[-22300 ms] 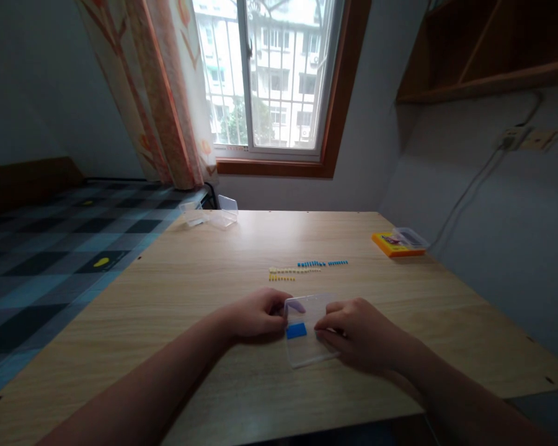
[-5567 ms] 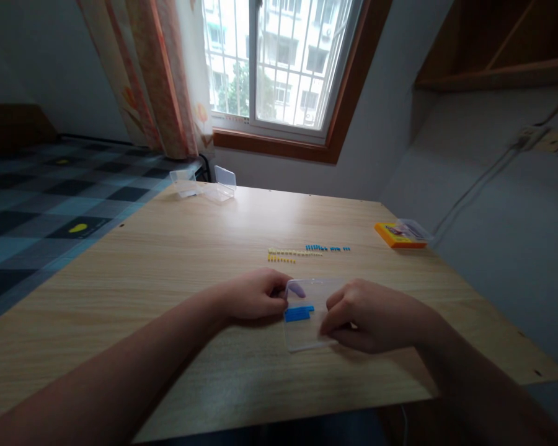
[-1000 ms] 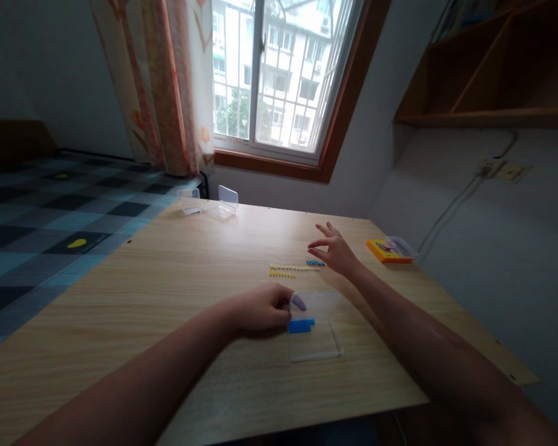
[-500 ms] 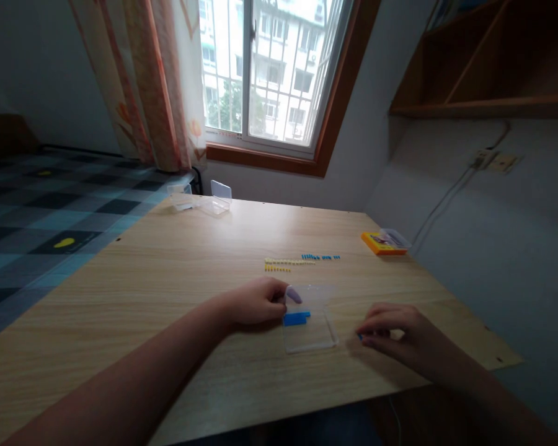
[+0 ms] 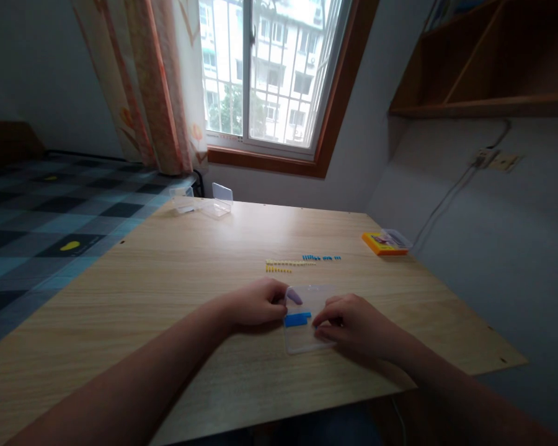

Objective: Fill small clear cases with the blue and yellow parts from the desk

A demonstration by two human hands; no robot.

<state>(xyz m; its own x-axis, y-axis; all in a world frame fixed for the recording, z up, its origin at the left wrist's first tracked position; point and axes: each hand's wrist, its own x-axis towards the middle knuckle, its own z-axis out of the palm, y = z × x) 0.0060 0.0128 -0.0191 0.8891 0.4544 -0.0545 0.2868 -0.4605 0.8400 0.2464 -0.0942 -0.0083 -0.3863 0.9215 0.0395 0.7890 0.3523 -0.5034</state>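
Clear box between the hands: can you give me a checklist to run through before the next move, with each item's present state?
1. Clear box open, lid raised at the back: ok.
2. Left hand gripping the box's left side: ok.
3. Right hand at the box's right part: ok; whether its fingertips hold a piece: cannot tell.
4. Blue block in the box with an even right edge: not ok, its far strip juts farther right.
5. Loose blue pieces lying beyond the box, outside it: ok.
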